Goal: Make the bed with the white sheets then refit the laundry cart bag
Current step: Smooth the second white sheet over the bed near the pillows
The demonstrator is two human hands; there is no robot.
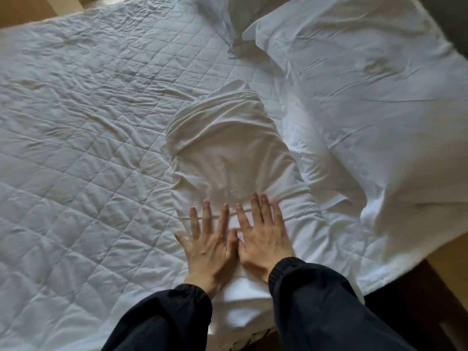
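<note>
While I am looking down through the head camera, the left hand (206, 245) and the right hand (262, 239) are lying flat side by side, fingers straight and spread, gripping nothing. Both palms are pressing on the near end of a folded white sheet (228, 153), and the thumbs are meeting in the middle. I am seeing the sheet stretching away from the fingertips as a long bundle, bunching into folds at its far end. It is resting on the quilted mattress pad (88, 122), close to the near edge of the bed. Just right of the bundle, a rumpled heap of white bedding (367, 84) is lying against it, and a pillow (228, 19) is sitting farther back. Dark sleeves (164, 323) are covering both wrists. Wooden floor (450, 259) is showing past the bed's right corner.
</note>
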